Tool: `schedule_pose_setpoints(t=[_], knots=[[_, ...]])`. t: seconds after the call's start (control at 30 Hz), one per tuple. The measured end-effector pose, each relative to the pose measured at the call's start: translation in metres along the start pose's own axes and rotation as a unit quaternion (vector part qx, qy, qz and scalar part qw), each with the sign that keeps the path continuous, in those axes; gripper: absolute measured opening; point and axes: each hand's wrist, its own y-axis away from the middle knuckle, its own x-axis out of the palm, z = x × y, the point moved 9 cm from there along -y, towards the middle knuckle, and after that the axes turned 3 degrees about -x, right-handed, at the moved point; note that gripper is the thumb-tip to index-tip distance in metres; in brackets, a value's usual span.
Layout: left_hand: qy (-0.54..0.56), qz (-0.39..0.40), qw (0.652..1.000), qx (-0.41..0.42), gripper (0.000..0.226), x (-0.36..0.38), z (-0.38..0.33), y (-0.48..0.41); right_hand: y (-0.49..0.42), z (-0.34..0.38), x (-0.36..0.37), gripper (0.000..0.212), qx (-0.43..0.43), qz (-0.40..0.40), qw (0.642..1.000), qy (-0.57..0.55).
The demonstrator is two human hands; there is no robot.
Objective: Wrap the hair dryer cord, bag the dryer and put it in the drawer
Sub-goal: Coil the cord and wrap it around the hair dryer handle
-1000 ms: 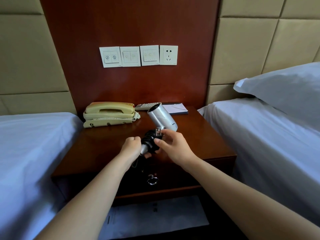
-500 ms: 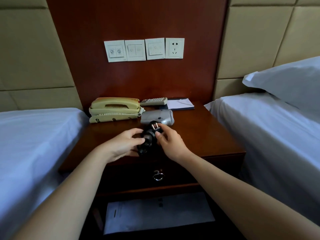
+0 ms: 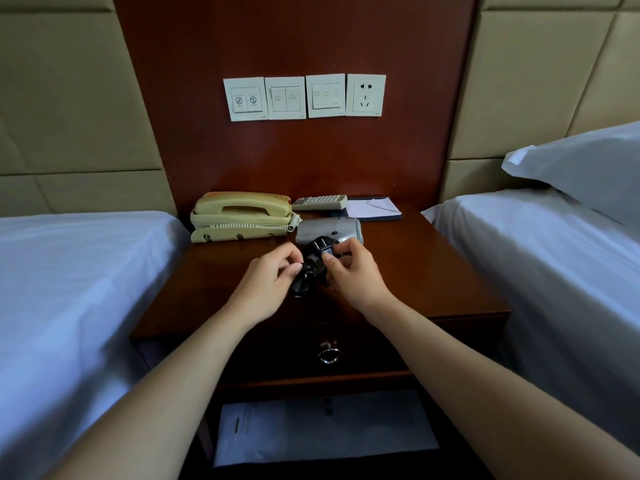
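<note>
A silver hair dryer lies on its side on the wooden nightstand, barrel pointing left-right. Its handle is wound with black cord, and the black plug sticks up near the barrel. My left hand pinches the wound cord from the left. My right hand grips the plug end and handle from the right. The nightstand drawer with a metal ring pull is shut below. A pale flat bag lies on the lower shelf under the drawer.
A beige telephone, a remote control and a notepad sit at the back of the nightstand. White beds flank it left and right, with a pillow on the right. Switches and a socket are on the wall.
The dryer went from held upright above the nightstand to lying on its side on the top. Both hands stayed on the cord-wrapped handle.
</note>
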Motion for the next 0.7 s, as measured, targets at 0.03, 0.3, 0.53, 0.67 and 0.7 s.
schedule_pose_setpoints(t=[0.03, 0.3, 0.53, 0.67, 0.7], knots=[[0.018, -0.008, 1.000, -0.004, 0.012, -0.001, -0.001, -0.002, -0.002, 0.001, -0.003, 0.012, -0.002, -0.010, 1.000, 0.000], [0.064, -0.033, 0.994, -0.083, 0.011, 0.009, 0.000, -0.013, -0.011, 0.006, -0.019, 0.015, -0.001, -0.015, 0.998, 0.065], [0.083, 0.039, 0.983, -0.160, 0.009, 0.026, 0.024, -0.016, -0.005, -0.012, -0.018, 0.012, 0.037, 0.010, 0.997, 0.073], [0.016, 0.043, 0.998, -0.050, 0.013, 0.020, 0.001, -0.025, -0.004, -0.015, -0.024, 0.015, 0.043, 0.010, 0.998, 0.044], [-0.009, 0.054, 0.998, -0.020, 0.011, 0.021, -0.004, -0.027, -0.004, -0.014, -0.025, 0.014, 0.039, 0.012, 0.998, 0.048]])
